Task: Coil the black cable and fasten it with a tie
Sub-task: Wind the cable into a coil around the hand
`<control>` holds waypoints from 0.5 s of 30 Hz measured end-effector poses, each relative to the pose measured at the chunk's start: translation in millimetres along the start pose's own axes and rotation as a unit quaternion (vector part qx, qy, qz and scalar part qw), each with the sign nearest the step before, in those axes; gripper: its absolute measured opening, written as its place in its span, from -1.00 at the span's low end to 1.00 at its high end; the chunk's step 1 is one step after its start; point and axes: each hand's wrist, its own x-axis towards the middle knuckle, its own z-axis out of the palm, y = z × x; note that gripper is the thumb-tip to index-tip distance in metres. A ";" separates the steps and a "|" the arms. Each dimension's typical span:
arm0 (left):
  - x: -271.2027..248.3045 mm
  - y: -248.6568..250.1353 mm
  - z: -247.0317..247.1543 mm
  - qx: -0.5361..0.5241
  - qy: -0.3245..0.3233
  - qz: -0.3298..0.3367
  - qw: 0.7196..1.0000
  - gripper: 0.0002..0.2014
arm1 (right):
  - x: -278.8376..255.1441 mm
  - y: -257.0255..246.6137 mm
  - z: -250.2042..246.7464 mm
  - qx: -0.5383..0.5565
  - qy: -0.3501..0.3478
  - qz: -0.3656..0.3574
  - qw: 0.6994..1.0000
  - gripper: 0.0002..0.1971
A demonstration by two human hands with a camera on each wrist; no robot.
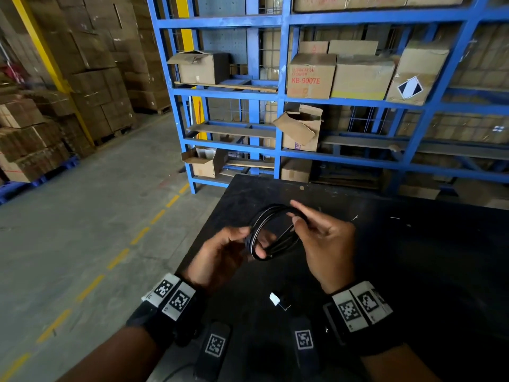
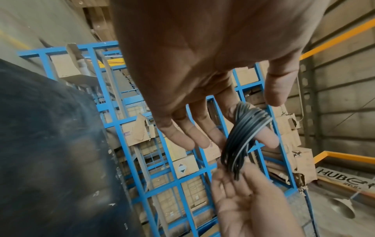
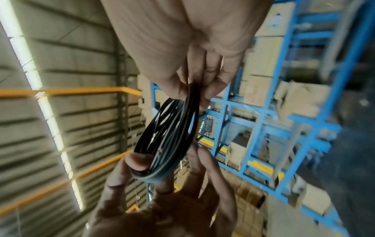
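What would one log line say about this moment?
black coiled cable: coiled, untied | left hand: pinching it | right hand: pinching it

"KB-9007E" in red on a shelved cardboard box (image 1: 310,76); "HUBE", cut off, on a floor sign (image 2: 345,176).

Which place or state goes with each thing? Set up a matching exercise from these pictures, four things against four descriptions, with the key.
Things:
1. cable
2. left hand
3. white tag
4. KB-9007E box

Descriptions:
A. on the blue rack
B. coiled, held between both hands
C. lying on the black table, near the wrists
D. thumb hooked through the coil's lower end

Pairs: 1-B, 2-D, 3-C, 4-A. The right hand pinches the coil's far end.
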 end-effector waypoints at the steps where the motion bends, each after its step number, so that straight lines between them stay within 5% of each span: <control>1: -0.3 -6.5 0.2 0.016 0.011 -0.013 1.000 -0.51 | 1.7 1.1 -2.1 -0.046 -0.003 -0.031 0.998 -0.68; 7: 6.7 -18.7 6.8 0.107 0.053 -0.041 0.992 -0.35 | 7.7 6.1 -10.9 -0.196 -0.051 -0.174 0.964 -0.68; 15: 29.5 -27.0 8.1 0.194 0.061 0.044 0.978 -0.74 | 6.2 28.7 -13.4 -0.272 -0.151 -0.225 0.924 -0.63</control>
